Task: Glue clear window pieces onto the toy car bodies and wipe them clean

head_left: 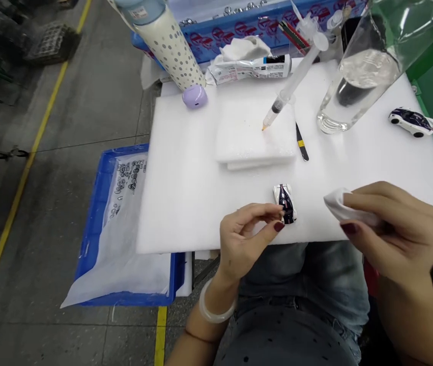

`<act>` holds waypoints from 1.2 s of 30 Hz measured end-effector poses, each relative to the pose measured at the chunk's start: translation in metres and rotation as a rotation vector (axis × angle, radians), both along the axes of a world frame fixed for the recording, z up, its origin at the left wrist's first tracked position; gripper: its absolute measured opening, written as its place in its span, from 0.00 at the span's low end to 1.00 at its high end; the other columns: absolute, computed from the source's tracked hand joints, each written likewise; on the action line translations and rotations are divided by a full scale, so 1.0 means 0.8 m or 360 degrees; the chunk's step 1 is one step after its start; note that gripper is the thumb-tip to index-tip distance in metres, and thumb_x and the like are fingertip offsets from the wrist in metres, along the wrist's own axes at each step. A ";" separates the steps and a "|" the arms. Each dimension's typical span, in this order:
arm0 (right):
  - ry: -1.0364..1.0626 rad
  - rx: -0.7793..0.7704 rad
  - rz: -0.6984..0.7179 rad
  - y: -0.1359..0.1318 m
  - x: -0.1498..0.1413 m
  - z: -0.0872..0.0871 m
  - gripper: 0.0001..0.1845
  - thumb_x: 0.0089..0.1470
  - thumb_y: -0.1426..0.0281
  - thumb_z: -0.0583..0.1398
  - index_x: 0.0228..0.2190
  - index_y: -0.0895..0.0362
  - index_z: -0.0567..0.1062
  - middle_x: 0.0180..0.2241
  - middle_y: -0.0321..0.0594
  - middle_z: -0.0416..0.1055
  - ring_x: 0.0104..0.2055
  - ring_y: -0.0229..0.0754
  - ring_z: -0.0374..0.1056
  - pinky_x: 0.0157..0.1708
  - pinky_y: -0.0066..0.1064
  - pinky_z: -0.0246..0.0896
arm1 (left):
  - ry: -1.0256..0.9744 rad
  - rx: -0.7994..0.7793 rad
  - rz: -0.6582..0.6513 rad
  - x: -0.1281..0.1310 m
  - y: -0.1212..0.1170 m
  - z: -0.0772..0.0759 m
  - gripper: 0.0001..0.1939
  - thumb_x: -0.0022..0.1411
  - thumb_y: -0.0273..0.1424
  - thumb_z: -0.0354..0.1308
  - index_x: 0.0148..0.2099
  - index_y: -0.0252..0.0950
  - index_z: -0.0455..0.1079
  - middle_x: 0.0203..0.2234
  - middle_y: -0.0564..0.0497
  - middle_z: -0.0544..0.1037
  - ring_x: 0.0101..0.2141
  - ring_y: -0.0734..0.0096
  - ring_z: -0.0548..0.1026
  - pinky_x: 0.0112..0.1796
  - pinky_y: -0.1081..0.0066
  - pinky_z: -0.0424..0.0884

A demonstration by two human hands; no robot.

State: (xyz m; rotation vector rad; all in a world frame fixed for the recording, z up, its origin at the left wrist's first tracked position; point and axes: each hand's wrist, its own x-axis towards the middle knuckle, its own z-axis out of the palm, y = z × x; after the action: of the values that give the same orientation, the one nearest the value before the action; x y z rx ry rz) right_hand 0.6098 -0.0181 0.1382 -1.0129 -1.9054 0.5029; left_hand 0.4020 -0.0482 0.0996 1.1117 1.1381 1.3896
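My left hand [244, 239] pinches the rear of a small white and dark blue toy car [285, 202] that rests on the white foam board [185, 203] near its front edge. My right hand [395, 231] is closed on a folded white cloth [340, 203], held just right of the car. A syringe [290, 91] with an orange tip leans over a small stack of white foam pads [247, 140] in the middle. Black tweezers [301, 145] lie beside the pads. A second toy car [412, 121] sits at the board's far right.
A clear water bottle [365, 66] stands at the back right. A dotted bottle [170, 46] with a lilac cap leans at the back left, near a squeezed tube [250, 67]. A blue crate [97, 223] with a bag of small rings sits on the floor to the left.
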 end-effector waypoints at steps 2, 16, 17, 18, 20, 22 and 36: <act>0.0022 -0.0183 -0.0049 -0.002 -0.004 -0.012 0.12 0.54 0.73 0.67 0.42 0.54 0.77 0.31 0.38 0.72 0.28 0.35 0.65 0.23 0.28 0.56 | 0.0566 0.0197 0.0128 -0.003 -0.003 0.001 0.09 0.60 0.25 0.68 0.43 0.40 0.80 0.34 0.51 0.83 0.34 0.71 0.79 0.38 0.70 0.78; -0.0383 -0.0233 -0.0177 0.000 -0.034 -0.038 0.06 0.57 0.73 0.64 0.38 0.60 0.78 0.29 0.38 0.73 0.27 0.33 0.67 0.23 0.25 0.57 | 0.1420 0.0680 0.0202 0.014 0.002 -0.010 0.08 0.63 0.25 0.65 0.45 0.34 0.77 0.36 0.48 0.78 0.36 0.70 0.78 0.39 0.70 0.78; -0.0401 -0.0221 -0.0181 0.000 -0.035 -0.039 0.06 0.58 0.73 0.63 0.38 0.60 0.78 0.29 0.38 0.73 0.26 0.33 0.67 0.22 0.25 0.56 | 0.1365 0.0628 0.0185 0.012 0.003 -0.009 0.08 0.62 0.25 0.65 0.45 0.34 0.77 0.37 0.48 0.78 0.36 0.70 0.78 0.39 0.70 0.78; -0.0419 -0.0208 -0.0185 0.000 -0.036 -0.041 0.06 0.58 0.73 0.63 0.38 0.60 0.78 0.29 0.38 0.73 0.25 0.33 0.66 0.22 0.25 0.56 | 0.1301 0.0565 0.0163 0.009 0.004 -0.008 0.09 0.62 0.25 0.66 0.46 0.34 0.77 0.38 0.48 0.78 0.36 0.71 0.78 0.40 0.70 0.78; -0.0449 -0.0180 -0.0197 0.000 -0.037 -0.042 0.05 0.59 0.72 0.63 0.38 0.59 0.78 0.29 0.38 0.73 0.24 0.32 0.65 0.21 0.25 0.55 | 0.1186 0.0431 0.0108 0.004 0.005 -0.006 0.10 0.62 0.26 0.66 0.46 0.36 0.77 0.43 0.48 0.78 0.35 0.72 0.78 0.40 0.69 0.79; -0.0468 -0.0161 -0.0210 0.000 -0.038 -0.043 0.05 0.59 0.72 0.62 0.38 0.59 0.78 0.29 0.38 0.73 0.24 0.32 0.64 0.21 0.25 0.54 | 0.1138 0.0339 0.0075 0.001 0.006 -0.005 0.11 0.62 0.25 0.65 0.47 0.37 0.77 0.48 0.47 0.78 0.34 0.73 0.78 0.41 0.68 0.80; -0.0497 -0.0191 -0.0235 -0.001 -0.039 -0.045 0.07 0.60 0.69 0.63 0.39 0.59 0.78 0.30 0.39 0.74 0.27 0.35 0.68 0.23 0.27 0.56 | 0.1162 0.0285 0.0086 0.004 0.008 -0.004 0.09 0.62 0.26 0.65 0.46 0.38 0.78 0.50 0.47 0.78 0.36 0.72 0.79 0.42 0.67 0.80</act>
State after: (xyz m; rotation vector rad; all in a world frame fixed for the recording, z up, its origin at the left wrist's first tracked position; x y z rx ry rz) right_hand 0.5783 -0.0189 0.1020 -1.3649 -2.0703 0.3944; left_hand 0.4053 -0.0416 0.0960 1.8128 1.5740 1.1607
